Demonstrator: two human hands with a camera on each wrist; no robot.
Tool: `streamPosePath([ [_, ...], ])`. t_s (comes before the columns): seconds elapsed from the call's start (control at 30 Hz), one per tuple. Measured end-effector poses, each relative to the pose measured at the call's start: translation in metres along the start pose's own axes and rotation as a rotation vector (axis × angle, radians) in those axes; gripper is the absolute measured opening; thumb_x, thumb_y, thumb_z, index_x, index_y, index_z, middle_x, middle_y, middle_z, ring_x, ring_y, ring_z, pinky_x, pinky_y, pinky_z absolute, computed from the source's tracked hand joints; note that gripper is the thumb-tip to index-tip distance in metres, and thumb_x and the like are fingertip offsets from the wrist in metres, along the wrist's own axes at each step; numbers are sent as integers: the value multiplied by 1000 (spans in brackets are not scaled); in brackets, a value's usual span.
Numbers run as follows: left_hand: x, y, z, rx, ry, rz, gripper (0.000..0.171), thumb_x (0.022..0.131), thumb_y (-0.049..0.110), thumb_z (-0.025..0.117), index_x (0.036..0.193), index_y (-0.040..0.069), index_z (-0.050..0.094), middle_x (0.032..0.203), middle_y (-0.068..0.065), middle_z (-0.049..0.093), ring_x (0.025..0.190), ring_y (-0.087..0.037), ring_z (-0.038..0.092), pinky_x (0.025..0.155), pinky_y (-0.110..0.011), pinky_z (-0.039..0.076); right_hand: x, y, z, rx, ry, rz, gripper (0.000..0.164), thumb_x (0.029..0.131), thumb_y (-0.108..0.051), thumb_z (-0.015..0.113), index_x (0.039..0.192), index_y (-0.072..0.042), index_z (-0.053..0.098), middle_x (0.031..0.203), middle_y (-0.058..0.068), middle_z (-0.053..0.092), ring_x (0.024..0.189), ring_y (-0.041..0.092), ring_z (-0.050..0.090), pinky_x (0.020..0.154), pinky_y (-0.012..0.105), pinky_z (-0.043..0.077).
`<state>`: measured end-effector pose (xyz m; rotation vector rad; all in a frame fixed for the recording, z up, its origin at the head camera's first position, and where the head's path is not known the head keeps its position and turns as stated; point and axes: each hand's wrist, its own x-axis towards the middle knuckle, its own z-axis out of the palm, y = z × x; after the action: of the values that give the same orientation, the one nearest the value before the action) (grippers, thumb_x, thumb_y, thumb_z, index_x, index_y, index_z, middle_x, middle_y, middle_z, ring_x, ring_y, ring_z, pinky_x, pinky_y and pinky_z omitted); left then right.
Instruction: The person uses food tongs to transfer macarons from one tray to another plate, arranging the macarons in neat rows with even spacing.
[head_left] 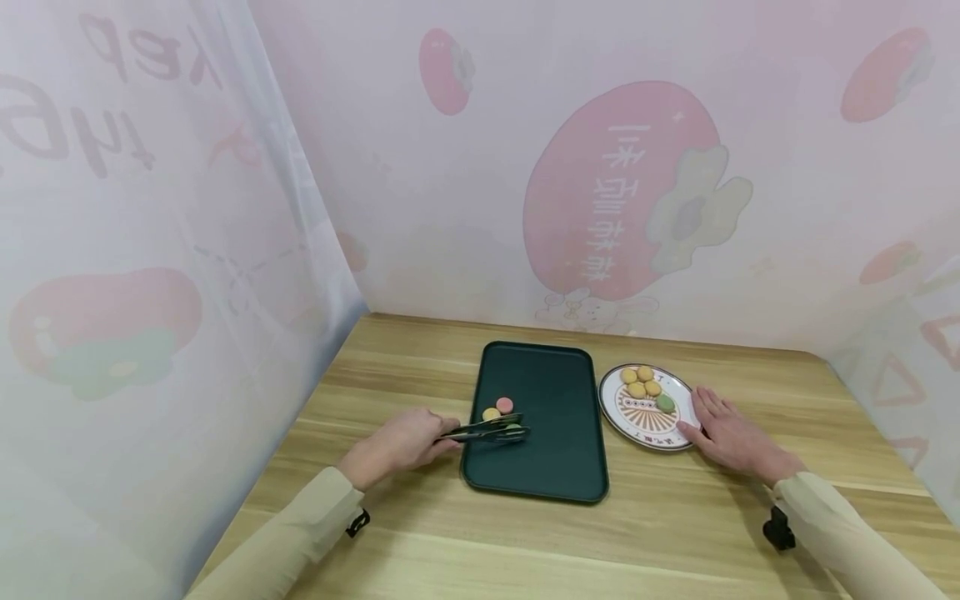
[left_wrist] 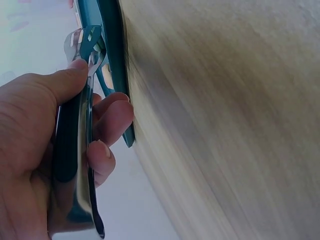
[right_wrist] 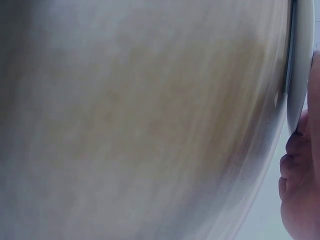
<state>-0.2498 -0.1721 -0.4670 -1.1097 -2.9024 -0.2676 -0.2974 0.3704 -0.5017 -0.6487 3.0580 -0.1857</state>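
Observation:
In the head view, my left hand (head_left: 408, 439) grips metal tongs (head_left: 487, 429) with dark handles, which reach over the left part of a dark green tray (head_left: 558, 442). A green macaron (head_left: 513, 427) shows between the tong ends; whether they clamp it I cannot tell. Just beyond lie a yellow macaron (head_left: 491, 414) and a pink macaron (head_left: 505, 406) on the tray. My right hand (head_left: 731, 433) holds the right edge of a patterned white plate (head_left: 618, 417), thumb over the rim. Several yellow macarons (head_left: 637, 389) and one green macaron (head_left: 665, 404) sit on that plate.
Tray and plate stand side by side on a wooden table (head_left: 420, 525). Pale curtains (head_left: 450, 208) printed with fruit pictures hang behind the table and on both sides. A black wrist camera (head_left: 778, 529) sits beneath the right forearm.

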Motion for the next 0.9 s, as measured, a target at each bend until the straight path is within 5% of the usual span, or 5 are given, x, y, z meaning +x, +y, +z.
streamPosePath([
  [0.47, 12, 9, -3, -8, -17, -31, 17, 98, 34, 61, 87, 21, 58, 63, 11, 48, 54, -3, 42, 51, -21, 36, -4, 0, -4, 28, -14, 17, 84, 102, -52, 42, 147, 16, 23, 156, 36, 18, 144, 52, 20, 113, 62, 22],
  [0.9, 33, 20, -6, 35, 40, 42, 20, 98, 35, 59, 101, 17, 66, 72, 7, 62, 58, -1, 53, 59, -22, 46, 0, 0, 1, 11, 8, 5, 83, 101, -52, 43, 147, 16, 26, 155, 36, 22, 143, 52, 22, 113, 61, 23],
])
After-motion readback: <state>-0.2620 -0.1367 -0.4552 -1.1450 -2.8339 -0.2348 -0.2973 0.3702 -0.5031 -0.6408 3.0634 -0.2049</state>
